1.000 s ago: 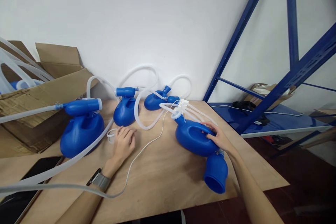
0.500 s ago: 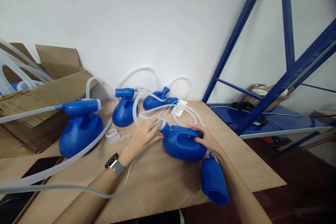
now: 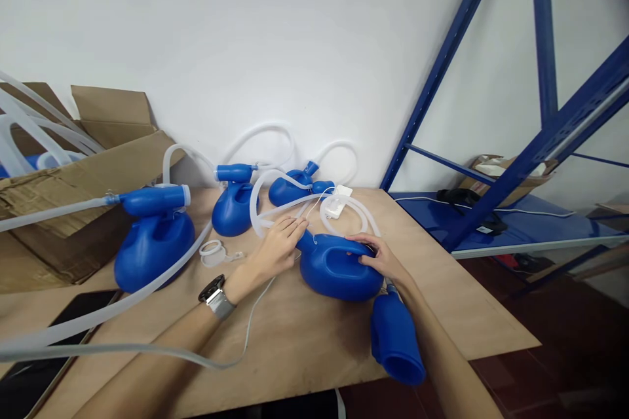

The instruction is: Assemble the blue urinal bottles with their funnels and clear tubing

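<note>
A blue plastic urinal bottle point(image 3: 337, 283) lies on the wooden table in front of me, its handle facing up. My right hand point(image 3: 382, 258) is closed around the handle's right end. At the bottle's neck, my left hand point(image 3: 280, 247) is closed over the mouth, and its fingers hide the white cap there. A blue funnel-shaped urinal head point(image 3: 396, 334) rests below my right wrist, its wide opening toward me. Clear tubing point(image 3: 366, 209) coils behind the bottle. A loose white cap with a strap point(image 3: 214, 254) lies left of my left hand.
More blue urinal bottles with tubes, one point(image 3: 156, 245) at left and one point(image 3: 234, 209) farther back, stand on the table. A cardboard box point(image 3: 73, 209) holds tubing. A phone-like black slab point(image 3: 54, 340), a white power adapter point(image 3: 337, 201) and a blue shelf point(image 3: 515, 226) are around.
My left hand has closed over the bottle's mouth, covering the white cap that showed before. The bottle and funnel-shaped head have shifted slightly left; my right hand keeps its hold.
</note>
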`<state>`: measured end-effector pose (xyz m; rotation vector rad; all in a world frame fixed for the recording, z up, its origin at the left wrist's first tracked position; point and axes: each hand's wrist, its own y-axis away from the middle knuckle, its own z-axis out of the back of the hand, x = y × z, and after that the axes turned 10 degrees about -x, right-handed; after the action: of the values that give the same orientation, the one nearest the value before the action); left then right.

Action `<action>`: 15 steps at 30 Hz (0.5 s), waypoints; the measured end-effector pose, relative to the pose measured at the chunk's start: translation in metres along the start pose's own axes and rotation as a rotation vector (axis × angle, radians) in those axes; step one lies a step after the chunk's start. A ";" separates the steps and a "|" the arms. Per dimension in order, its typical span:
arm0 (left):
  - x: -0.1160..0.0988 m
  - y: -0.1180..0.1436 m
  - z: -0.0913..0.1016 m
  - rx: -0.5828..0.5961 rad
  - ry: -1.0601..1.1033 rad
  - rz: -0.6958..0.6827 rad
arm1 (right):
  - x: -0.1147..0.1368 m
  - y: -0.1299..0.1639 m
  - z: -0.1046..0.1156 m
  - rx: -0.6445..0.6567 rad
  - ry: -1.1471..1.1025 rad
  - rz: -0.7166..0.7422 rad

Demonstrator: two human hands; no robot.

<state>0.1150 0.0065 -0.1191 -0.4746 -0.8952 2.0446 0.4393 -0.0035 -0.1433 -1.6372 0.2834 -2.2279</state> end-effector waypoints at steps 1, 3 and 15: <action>0.002 0.001 0.001 -0.003 0.022 0.000 | 0.000 0.000 0.000 0.004 -0.004 0.000; 0.005 0.003 0.004 0.025 0.029 -0.005 | 0.000 0.000 0.000 0.009 -0.018 -0.002; 0.014 -0.004 0.023 0.126 0.121 -0.002 | 0.002 -0.001 -0.001 -0.007 -0.008 0.017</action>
<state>0.0954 0.0095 -0.1014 -0.5217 -0.6902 2.0325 0.4373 -0.0040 -0.1415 -1.6408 0.3020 -2.2103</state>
